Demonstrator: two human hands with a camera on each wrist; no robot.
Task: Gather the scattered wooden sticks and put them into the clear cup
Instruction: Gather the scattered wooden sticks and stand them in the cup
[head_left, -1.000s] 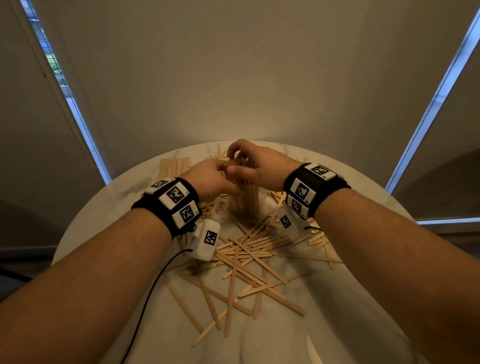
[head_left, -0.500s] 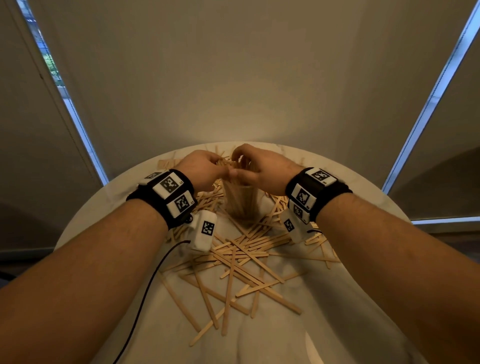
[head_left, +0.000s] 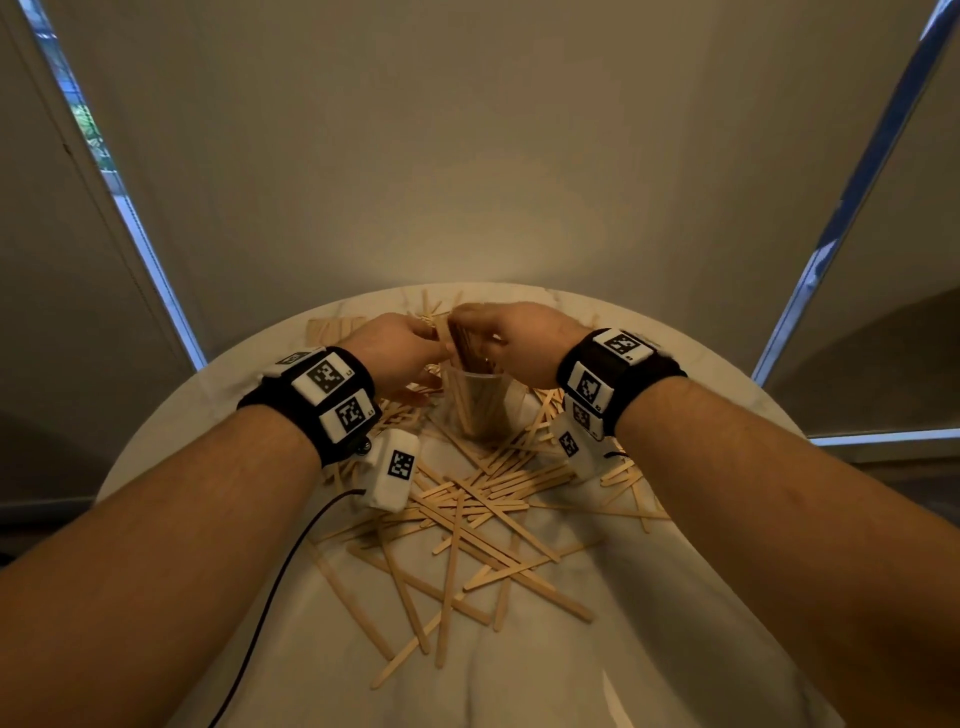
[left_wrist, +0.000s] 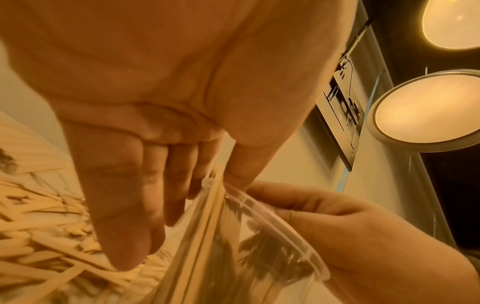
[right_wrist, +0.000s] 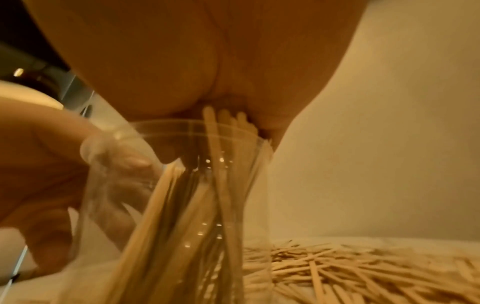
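Observation:
The clear cup (head_left: 480, 402) stands upright near the far middle of the round table (head_left: 675, 649), packed with wooden sticks (right_wrist: 221, 185). My right hand (head_left: 511, 338) curls over the cup's mouth and grips the tops of a stick bundle (head_left: 462, 340) that reaches down into it. My left hand (head_left: 400, 353) is at the cup's left side, its fingers (left_wrist: 124, 205) hanging fairly straight and touching the cup (left_wrist: 259, 236) wall. Many loose sticks (head_left: 467, 509) lie crisscrossed on the table in front of the cup.
A neat row of sticks (head_left: 332, 327) lies at the far left of the table. More sticks (head_left: 628, 473) lie under my right wrist. A black cable (head_left: 270, 597) trails from my left wrist over the near table edge. Blinds stand close behind the table.
The stick bundle has sunk lower into the cup under my right hand. My left hand has dropped from the bundle's top to the cup's side.

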